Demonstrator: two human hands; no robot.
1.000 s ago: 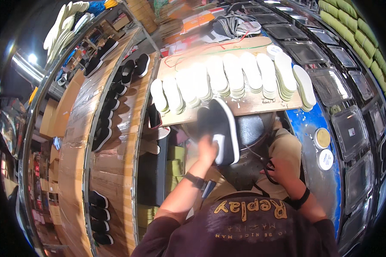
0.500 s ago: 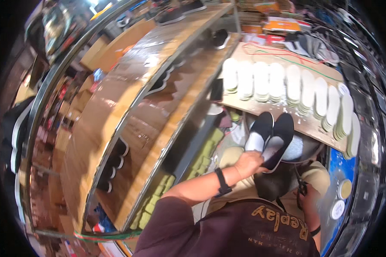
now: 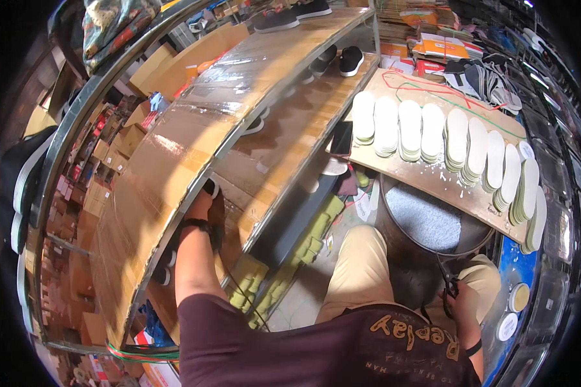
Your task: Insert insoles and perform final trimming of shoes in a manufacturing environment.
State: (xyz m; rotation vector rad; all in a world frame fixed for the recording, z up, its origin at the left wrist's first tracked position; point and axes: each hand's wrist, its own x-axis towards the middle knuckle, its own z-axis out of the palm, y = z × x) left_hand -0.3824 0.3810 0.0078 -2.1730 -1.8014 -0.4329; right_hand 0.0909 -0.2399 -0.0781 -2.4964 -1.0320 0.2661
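Note:
My left hand (image 3: 199, 205) reaches in under the upper board of the rack at left. A black slip-on shoe with a white sole (image 3: 211, 188) lies right at its fingers, which the board's edge mostly hides, so whether they grip the shoe does not show. Low on the right, by my knee, my right hand (image 3: 462, 302) is closed round black-handled scissors (image 3: 450, 281), their blades pointing up. Ahead of my knees stands a dark round tub (image 3: 384, 216) with pale grey stuff inside. Stacks of white insoles (image 3: 456, 135) stand in a row on a board (image 3: 394, 169) beyond it.
The metal-framed rack (image 3: 59, 187) carries cardboard-covered boards and more black shoes (image 3: 352, 61). Green blocks (image 3: 323, 226) lie beneath it. Grey fabric pieces (image 3: 487, 80) lie behind the insoles. Round tins (image 3: 519, 298) stand on a blue surface at right. Cartons fill the far left.
My left hand has swung from above my lap to the rack at left, and the pair of black shoes it held has left the space over the tub. My right hand keeps the scissors.

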